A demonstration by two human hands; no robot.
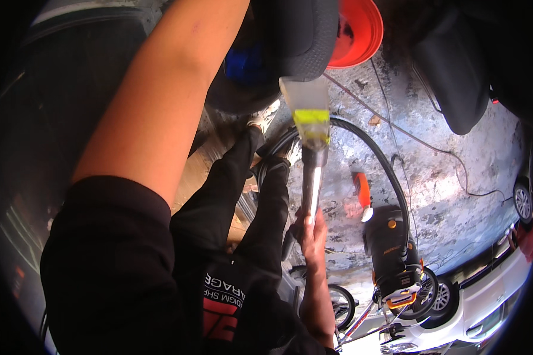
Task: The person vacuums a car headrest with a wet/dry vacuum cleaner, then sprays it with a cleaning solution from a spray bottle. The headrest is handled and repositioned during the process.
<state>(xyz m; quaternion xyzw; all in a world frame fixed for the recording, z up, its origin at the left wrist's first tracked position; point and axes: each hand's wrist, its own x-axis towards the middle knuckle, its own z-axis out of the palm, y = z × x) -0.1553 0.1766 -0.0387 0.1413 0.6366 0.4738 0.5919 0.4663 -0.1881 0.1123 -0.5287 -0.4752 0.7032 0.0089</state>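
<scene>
My right hand (312, 234) is closed round the metal tube of a vacuum wand (315, 177). At the wand's far end, a clear flared nozzle (305, 97) with a yellow-green band meets the lower edge of a black textured car seat (299, 44). Whether it presses on the seat or only overlaps it, I cannot tell. My left arm stretches up past the top edge beside the seat, so my left hand is out of sight. A black ribbed hose (385, 160) curves across the floor to a black and orange vacuum cleaner (391, 248).
A red bucket (370, 38) stands behind the seat. To the right is another black seat (456, 83). An orange bottle with a white end (362, 189) and thin cables (417, 145) lie on the worn floor. A bicycle (342, 302) and white car (497, 296) are at lower right.
</scene>
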